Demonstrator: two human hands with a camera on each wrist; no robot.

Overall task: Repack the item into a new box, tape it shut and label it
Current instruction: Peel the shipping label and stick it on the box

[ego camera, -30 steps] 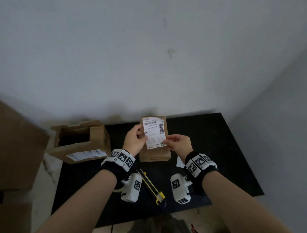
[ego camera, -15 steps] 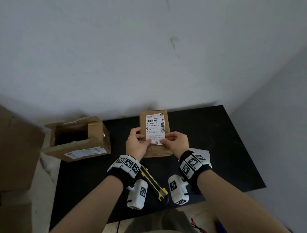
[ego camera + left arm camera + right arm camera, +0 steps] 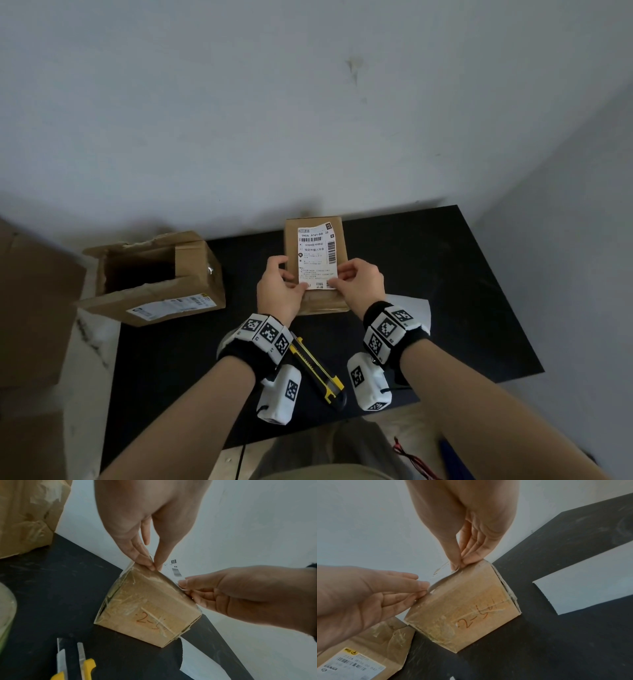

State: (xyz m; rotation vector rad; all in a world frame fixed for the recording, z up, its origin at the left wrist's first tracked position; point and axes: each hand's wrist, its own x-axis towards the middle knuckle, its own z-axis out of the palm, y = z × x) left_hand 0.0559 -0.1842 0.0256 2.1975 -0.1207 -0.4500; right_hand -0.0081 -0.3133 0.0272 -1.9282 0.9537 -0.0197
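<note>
A small brown taped box (image 3: pixel 317 305) marked "2-5" in red (image 3: pixel 150 620) stands on the black mat (image 3: pixel 428 274) in front of me. A white shipping label (image 3: pixel 317 253) with barcodes lies along its top; its upper part rests flat on the cardboard. My left hand (image 3: pixel 286 287) pinches the label's lower left corner (image 3: pixel 155 567) between thumb and fingers. My right hand (image 3: pixel 352 281) pinches the lower right corner (image 3: pixel 458 565). That near edge of the label curls slightly up off the box (image 3: pixel 462 608).
An opened, torn cardboard box (image 3: pixel 154 277) with an old label (image 3: pixel 351 665) lies at the left. A yellow utility knife (image 3: pixel 317 370) lies near the front edge. White backing paper (image 3: pixel 411 308) sits right of the box. Large cardboard (image 3: pixel 30 308) stands far left.
Both hands have brought the label down from in front of the box onto its top. The label's upper part now lies flat on the cardboard.
</note>
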